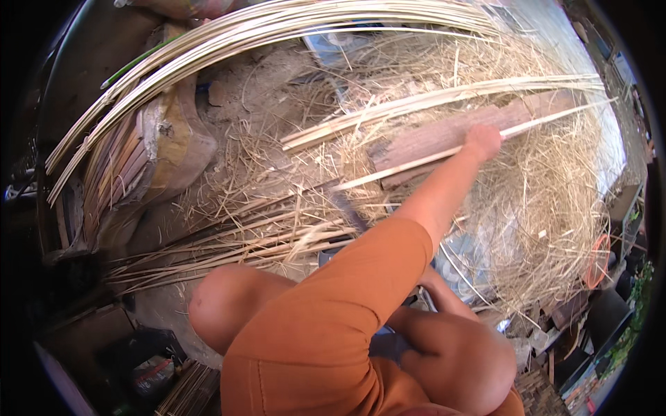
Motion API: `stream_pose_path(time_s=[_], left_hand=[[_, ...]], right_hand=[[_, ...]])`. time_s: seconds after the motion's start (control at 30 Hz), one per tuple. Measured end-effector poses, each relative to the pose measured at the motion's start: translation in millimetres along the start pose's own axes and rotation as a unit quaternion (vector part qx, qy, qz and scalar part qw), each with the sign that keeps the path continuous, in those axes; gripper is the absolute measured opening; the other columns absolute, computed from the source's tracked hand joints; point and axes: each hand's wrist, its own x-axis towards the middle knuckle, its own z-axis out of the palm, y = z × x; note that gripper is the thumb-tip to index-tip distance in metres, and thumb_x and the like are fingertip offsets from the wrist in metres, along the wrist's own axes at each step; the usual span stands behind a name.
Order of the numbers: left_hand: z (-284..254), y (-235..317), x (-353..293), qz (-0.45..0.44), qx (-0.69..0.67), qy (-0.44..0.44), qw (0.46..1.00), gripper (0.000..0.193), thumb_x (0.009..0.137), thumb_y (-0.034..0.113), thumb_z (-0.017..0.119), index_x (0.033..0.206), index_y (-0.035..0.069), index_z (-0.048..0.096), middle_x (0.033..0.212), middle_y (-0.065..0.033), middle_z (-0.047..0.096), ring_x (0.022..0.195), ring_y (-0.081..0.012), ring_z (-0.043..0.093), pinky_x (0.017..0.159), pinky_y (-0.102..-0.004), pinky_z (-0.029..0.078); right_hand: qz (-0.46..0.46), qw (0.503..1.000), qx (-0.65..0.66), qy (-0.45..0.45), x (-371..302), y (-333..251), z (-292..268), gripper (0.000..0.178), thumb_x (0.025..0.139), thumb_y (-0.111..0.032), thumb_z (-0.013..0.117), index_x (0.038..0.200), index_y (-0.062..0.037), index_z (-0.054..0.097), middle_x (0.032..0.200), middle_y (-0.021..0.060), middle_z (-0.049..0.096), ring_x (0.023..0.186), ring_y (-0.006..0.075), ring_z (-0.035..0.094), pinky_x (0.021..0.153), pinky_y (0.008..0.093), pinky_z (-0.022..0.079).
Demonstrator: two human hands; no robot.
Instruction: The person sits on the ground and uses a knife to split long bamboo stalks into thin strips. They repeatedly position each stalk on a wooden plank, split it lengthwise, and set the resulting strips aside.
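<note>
My left arm, in an orange sleeve, reaches across to the right. My left hand (483, 142) is closed around a long pale bamboo strip (399, 168), which slants up to the right above a worn wooden board (433, 136). Just past the strip's lower left end, a dark blade (348, 210) shows, its lower part hidden behind my sleeve. My right hand is out of sight; a piece of bare limb below the sleeve may be my right forearm. Beyond the board lies a small bundle of split strips (388, 109).
Long strips (277, 26) arch across the far side, over a worn, taped bundle (173, 142) at left. Thin shavings (555, 187) are heaped at right. More strips (243, 248) lie near my left knee (236, 305). An orange ring-shaped thing (597, 261) stands at far right.
</note>
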Motion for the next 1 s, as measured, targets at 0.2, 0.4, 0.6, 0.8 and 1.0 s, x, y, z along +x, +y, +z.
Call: stream_pose_path(time_s=[0.2,0.4,0.6,0.8,1.0], left_hand=[[-3.5,3.1,4.9,-0.006,-0.021,-0.030,0.999,0.036,0.093,0.034,0.048,0.094,0.005,0.070,0.096,-0.0137,0.069,0.092,-0.0304,0.066,0.081,-0.0402,0.050],[3.0,-25.2,-6.0,-0.015,0.042,0.004,0.999,0.029,0.089,0.030,0.052,0.095,0.008,0.071,0.095,-0.0112,0.070,0.091,-0.0283,0.066,0.079,-0.0396,0.051],[-88.1,-65.4,-19.1,0.356,0.365,-0.074,0.857,0.014,0.079,0.012,0.057,0.081,0.013,0.071,0.081,-0.0108,0.067,0.077,-0.0285,0.066,0.061,-0.0401,0.054],[-211.4,-111.3,-189.2,-0.044,0.271,-0.510,0.815,0.093,0.090,0.069,0.009,0.116,-0.006,0.058,0.131,-0.0270,0.048,0.125,-0.0368,0.046,0.106,-0.0503,0.034],[-160.3,-161.8,-277.7,-0.225,-0.240,-0.253,0.910,0.038,0.097,0.035,0.046,0.085,0.004,0.064,0.064,-0.0028,0.054,0.057,-0.0090,0.046,0.053,-0.0304,0.040]], right_hand=[[0.030,0.998,-0.034,-0.036,3.0,-5.1,-25.7,0.023,0.078,-0.015,0.066,0.089,0.0045,0.064,0.078,0.0106,0.068,0.072,0.0196,0.065,0.066,0.0356,0.051],[0.059,0.991,0.115,-0.037,7.4,-17.4,10.6,0.024,0.085,-0.013,0.058,0.104,0.0013,0.058,0.080,0.0098,0.064,0.065,0.0142,0.062,0.054,0.0286,0.049],[0.127,0.897,0.336,0.259,11.8,44.9,-7.5,0.048,0.087,-0.021,0.059,0.128,-0.0022,0.041,0.084,0.0117,0.061,0.065,0.0197,0.061,0.055,0.0313,0.050],[0.006,0.890,-0.322,0.324,-26.7,36.8,-49.7,0.057,0.081,-0.019,0.060,0.132,-0.0033,0.038,0.096,0.0252,0.054,0.085,0.0418,0.059,0.068,0.0476,0.050],[0.104,0.800,-0.397,0.438,-28.5,64.3,-120.8,0.041,0.087,-0.022,0.054,0.125,-0.0088,0.046,0.087,0.0206,0.057,0.079,0.0403,0.061,0.068,0.0477,0.050]])
